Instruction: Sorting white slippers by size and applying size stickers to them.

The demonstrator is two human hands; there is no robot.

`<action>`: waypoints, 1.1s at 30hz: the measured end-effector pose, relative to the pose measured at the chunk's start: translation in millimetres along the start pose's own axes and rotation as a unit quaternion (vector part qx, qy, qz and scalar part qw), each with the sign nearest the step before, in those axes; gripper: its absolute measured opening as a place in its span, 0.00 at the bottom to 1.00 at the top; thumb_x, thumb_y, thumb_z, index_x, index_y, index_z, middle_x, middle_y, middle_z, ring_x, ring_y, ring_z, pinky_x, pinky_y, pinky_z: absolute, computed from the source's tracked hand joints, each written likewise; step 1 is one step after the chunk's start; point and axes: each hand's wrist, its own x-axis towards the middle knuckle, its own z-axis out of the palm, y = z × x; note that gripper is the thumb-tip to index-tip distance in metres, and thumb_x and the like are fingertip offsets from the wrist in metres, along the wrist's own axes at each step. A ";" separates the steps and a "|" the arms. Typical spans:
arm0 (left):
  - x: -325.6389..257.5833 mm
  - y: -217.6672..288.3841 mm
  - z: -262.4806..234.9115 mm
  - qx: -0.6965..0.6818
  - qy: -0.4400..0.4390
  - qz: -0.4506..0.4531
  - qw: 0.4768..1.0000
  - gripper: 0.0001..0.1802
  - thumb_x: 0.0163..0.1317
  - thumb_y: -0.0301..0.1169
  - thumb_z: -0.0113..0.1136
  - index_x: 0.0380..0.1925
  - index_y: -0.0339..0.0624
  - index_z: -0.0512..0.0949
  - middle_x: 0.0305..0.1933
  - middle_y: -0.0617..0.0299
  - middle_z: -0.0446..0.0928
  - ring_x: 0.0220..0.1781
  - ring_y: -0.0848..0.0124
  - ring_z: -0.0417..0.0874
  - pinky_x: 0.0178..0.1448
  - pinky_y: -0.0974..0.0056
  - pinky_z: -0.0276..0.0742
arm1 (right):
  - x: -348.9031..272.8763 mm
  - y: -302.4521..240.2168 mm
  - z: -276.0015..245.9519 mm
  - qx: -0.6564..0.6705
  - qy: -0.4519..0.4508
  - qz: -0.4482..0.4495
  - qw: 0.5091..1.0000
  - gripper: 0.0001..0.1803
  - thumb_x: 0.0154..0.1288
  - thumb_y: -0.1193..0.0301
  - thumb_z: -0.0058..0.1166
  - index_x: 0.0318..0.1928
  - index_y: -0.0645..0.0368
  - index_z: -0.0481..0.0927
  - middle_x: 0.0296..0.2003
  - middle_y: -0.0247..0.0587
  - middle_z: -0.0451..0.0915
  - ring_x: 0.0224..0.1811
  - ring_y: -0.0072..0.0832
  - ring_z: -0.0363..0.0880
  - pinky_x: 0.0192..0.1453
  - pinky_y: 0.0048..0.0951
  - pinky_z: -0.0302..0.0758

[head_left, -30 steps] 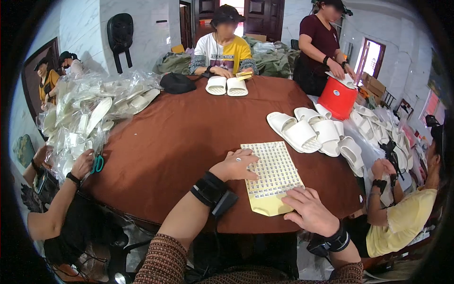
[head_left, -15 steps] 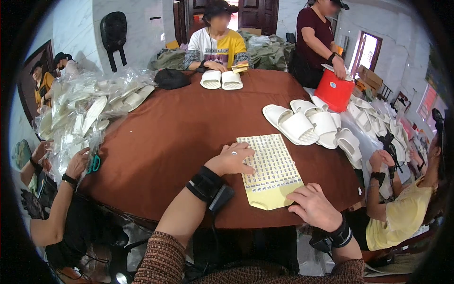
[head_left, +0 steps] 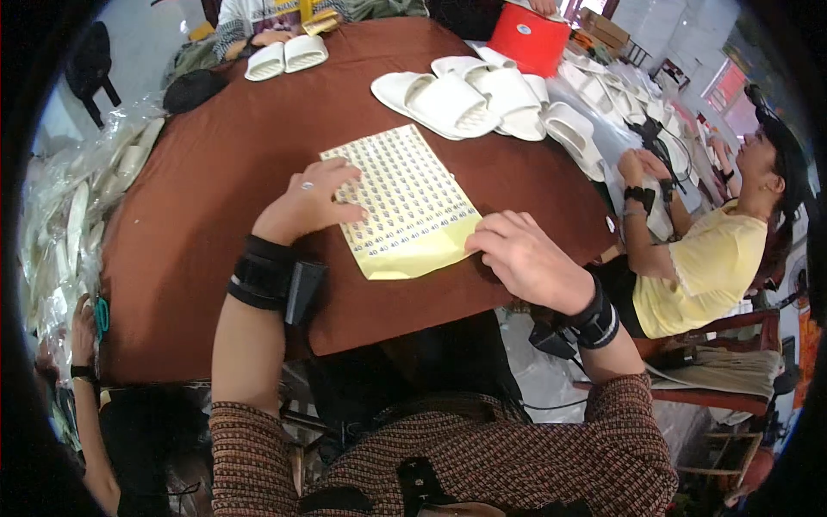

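A yellow sheet of small round stickers (head_left: pixel 405 202) lies on the brown table (head_left: pixel 198 198) in front of me. My left hand (head_left: pixel 308 202) rests flat on the sheet's left edge, fingers spread, a ring on one finger. Resting on the sheet's lower right corner is my right hand (head_left: pixel 521 257), fingers curled at the bare yellow strip. Both wrists wear black bands. Neither hand lifts anything.
White slippers (head_left: pixel 448 102) lie in a row beyond the sheet, with a red bucket (head_left: pixel 530 39) behind them. Another pair (head_left: pixel 284 56) sits at the far edge by a seated person. Bagged slippers (head_left: pixel 69 224) pile at the left. A person in yellow (head_left: pixel 698 258) sits at the right.
My head has leaned forward and down, so the sheet and hands appear closer. My right hand has moved up onto the sheet's lower right corner. The left hand stays on the sheet.
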 end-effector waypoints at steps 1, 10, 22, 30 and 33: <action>1.4 0.4 0.9 -0.003 -0.002 0.000 1.000 0.36 0.48 0.49 0.68 0.54 0.39 0.75 0.64 0.43 0.67 0.69 0.50 0.65 0.71 0.52 0.56 | -1.1 2.1 1.0 -0.003 0.012 0.006 1.000 0.10 0.55 0.79 0.53 0.39 0.60 0.77 0.43 0.42 0.74 0.50 0.40 0.71 0.53 0.37 0.65; -1.5 1.7 4.9 0.015 -0.003 -0.006 1.000 0.36 0.49 0.49 0.66 0.56 0.43 0.74 0.65 0.46 0.67 0.68 0.52 0.64 0.69 0.49 0.57 | -11.2 10.5 3.1 -0.009 0.023 -0.010 1.000 0.06 0.57 0.77 0.53 0.36 0.59 0.76 0.43 0.39 0.77 0.50 0.37 0.73 0.55 0.37 0.65; -0.4 7.6 -1.0 0.007 -0.021 -0.020 1.000 0.37 0.50 0.48 0.66 0.58 0.39 0.73 0.66 0.42 0.65 0.70 0.49 0.63 0.72 0.53 0.56 | -15.6 -0.7 3.2 -0.024 0.003 -0.012 1.000 0.18 0.55 0.77 0.55 0.49 0.60 0.75 0.49 0.43 0.74 0.53 0.41 0.70 0.55 0.39 0.66; -1.2 3.7 0.7 0.000 -0.021 -0.019 1.000 0.36 0.50 0.48 0.66 0.58 0.40 0.73 0.67 0.41 0.64 0.71 0.49 0.61 0.72 0.50 0.53 | -9.5 -7.2 -0.9 -0.044 -0.010 -0.018 0.999 0.19 0.54 0.76 0.56 0.49 0.59 0.74 0.50 0.43 0.73 0.54 0.42 0.69 0.56 0.39 0.65; 0.9 8.2 -1.0 -0.006 -0.027 -0.028 0.999 0.36 0.51 0.49 0.65 0.57 0.40 0.73 0.67 0.40 0.64 0.71 0.49 0.60 0.72 0.49 0.53 | -9.3 -7.6 -1.0 -0.065 -0.018 -0.019 0.998 0.18 0.54 0.75 0.57 0.47 0.59 0.75 0.49 0.42 0.74 0.55 0.41 0.69 0.57 0.40 0.64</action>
